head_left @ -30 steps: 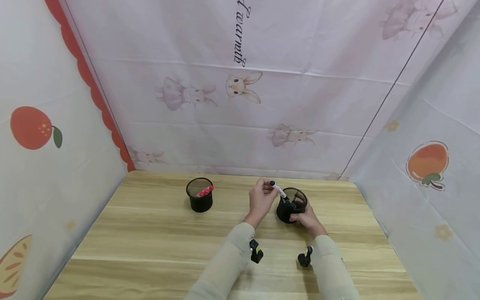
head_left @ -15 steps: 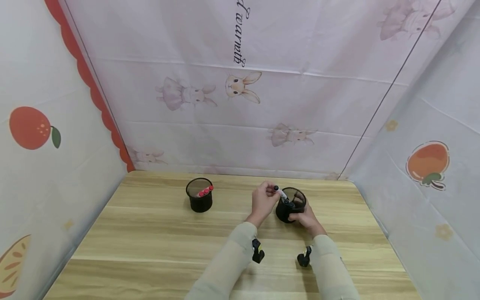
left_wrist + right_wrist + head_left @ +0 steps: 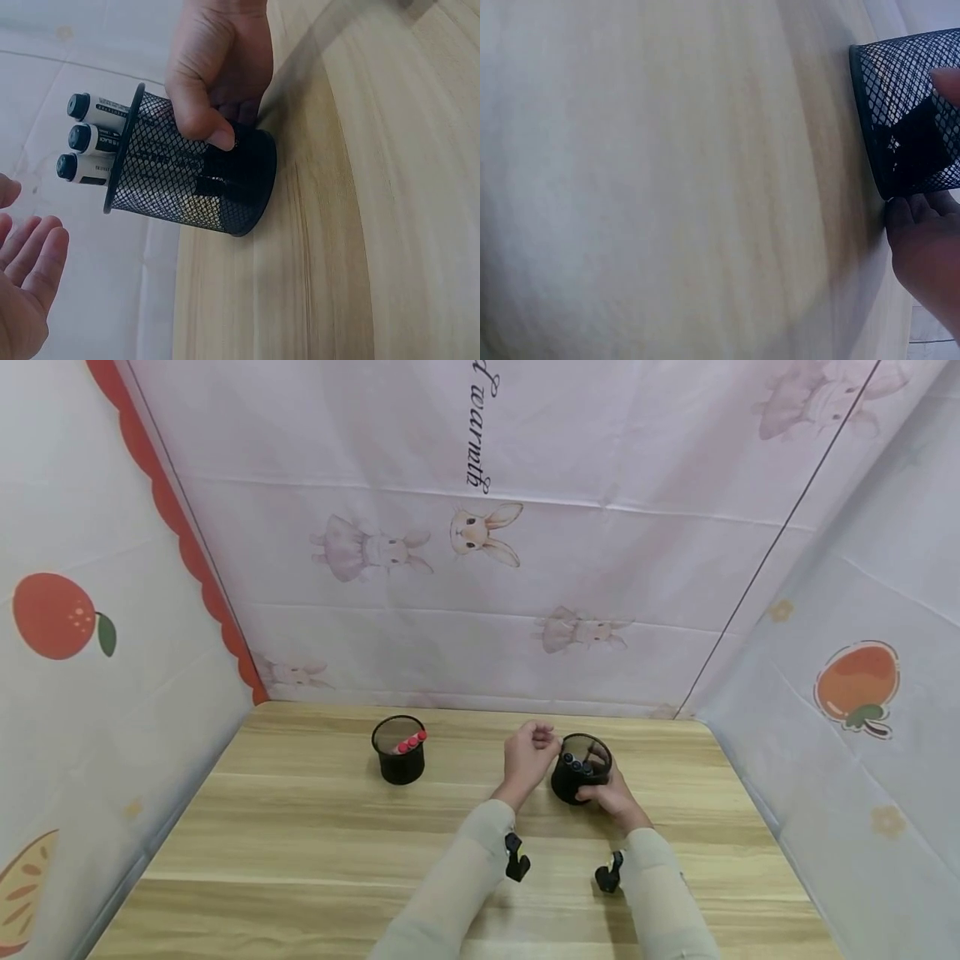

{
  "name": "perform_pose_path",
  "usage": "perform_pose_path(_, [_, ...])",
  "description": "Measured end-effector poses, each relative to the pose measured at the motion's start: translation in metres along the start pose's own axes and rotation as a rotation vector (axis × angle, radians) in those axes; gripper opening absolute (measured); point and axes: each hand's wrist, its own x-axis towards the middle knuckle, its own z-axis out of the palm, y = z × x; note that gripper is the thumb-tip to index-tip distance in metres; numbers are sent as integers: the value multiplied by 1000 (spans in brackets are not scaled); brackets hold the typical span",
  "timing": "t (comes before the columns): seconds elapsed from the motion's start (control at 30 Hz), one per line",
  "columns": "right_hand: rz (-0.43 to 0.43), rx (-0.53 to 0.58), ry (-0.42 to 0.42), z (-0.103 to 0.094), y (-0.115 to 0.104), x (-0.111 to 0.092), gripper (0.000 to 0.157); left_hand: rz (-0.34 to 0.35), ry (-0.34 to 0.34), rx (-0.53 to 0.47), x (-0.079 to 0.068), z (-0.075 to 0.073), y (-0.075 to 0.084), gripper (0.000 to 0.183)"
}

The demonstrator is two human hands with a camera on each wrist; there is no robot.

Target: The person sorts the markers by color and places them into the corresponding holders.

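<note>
My right hand (image 3: 613, 795) grips a black mesh pen holder (image 3: 567, 785) around its side on the wooden table. Three white markers with black caps (image 3: 81, 137) stand in it, caps sticking out above the rim in the left wrist view. Just left of that rim is my left hand (image 3: 527, 760), its fingers loosely bent and holding nothing. In the left wrist view this left hand (image 3: 26, 289) shows its fingers apart from the caps. The right wrist view catches part of the holder (image 3: 911, 112), with fingers at its base.
A second black mesh holder (image 3: 402, 768) stands to the left on the table (image 3: 300, 827), with red-capped markers (image 3: 412, 742) leaning in it. Printed cloth walls (image 3: 420, 652) rise along the table's back and sides.
The marker my left hand was pinching has gone down into the right holder beside the others, and the left fingers have let go of it. The right hand keeps its grip.
</note>
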Motion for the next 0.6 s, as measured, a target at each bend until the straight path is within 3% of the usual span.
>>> perform_pose_path(0.4, [-24,41,-5,5,-6,-5,96,22,-43,11,-13,-13,-2,15])
perform_pose_path(0.5, [3,36,2,6,-12,-10,96,12,-83,42,-20,-20,-4,16])
perform_pose_path(0.6, [60,-38,41,5,-10,-16,98,10,-133,103,-28,-29,-7,19])
